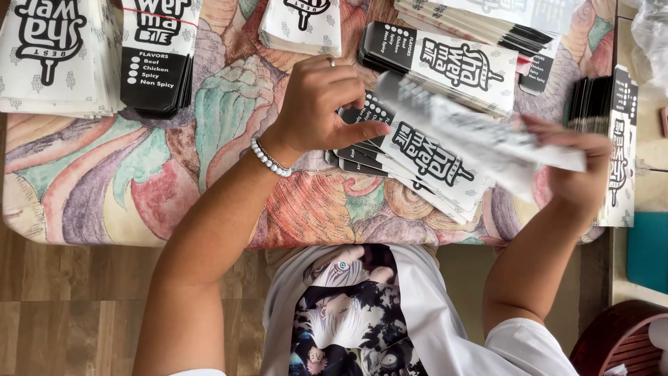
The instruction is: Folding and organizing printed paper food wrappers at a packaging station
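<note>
Printed white shirt (362,313) fills the bottom centre, and above it the desk (139,181) wears a swirly multicoloured cover. At mid-frame the left hand (321,104), fingers curled, presses on a fanned pile of black-and-white paper sleeves (410,163), while the right hand (577,170) pinches one blurred sleeve (480,132) just above the pile. More sleeve stacks (59,56) line the top edge.

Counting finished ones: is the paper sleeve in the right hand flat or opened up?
Cannot tell: the paper sleeve in the right hand is motion-blurred.
</note>
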